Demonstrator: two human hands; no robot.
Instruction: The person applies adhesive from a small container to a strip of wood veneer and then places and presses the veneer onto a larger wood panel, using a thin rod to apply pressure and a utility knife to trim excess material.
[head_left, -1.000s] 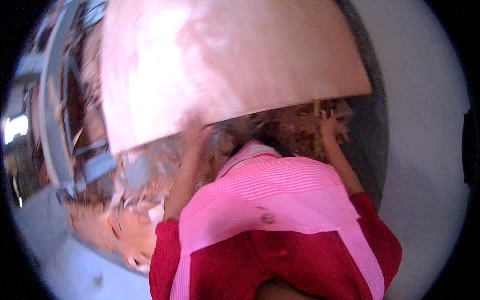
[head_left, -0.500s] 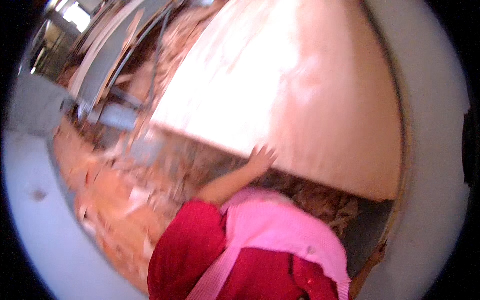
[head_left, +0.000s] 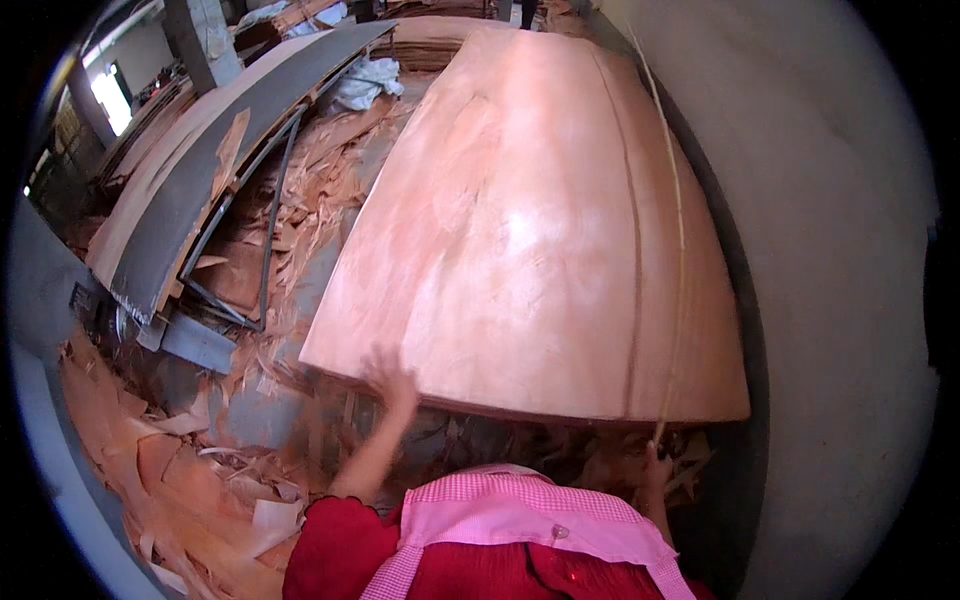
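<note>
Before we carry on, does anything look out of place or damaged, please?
Torn, curled scraps litter the floor left of the broad sheet, untidy beside its smooth face. A dark lengthwise line on that face stands out too, possibly a crack.

Got 2 bare forearms out front, set well apart. Stretched farther ahead on the left, with the left forearm (head_left: 368,457) slanting up and a little rightward into the left hand (head_left: 393,382). Holding that one palm down, fingers (head_left: 384,360) fanned out, kinda blurry at the tips. Pulled in lower and nearer on the right, with just a short bit of right forearm (head_left: 655,503) showing, close to upright. Closed up on that side too, right hand (head_left: 656,461) curled into a small grip, too tiny to count individual digits.
</note>
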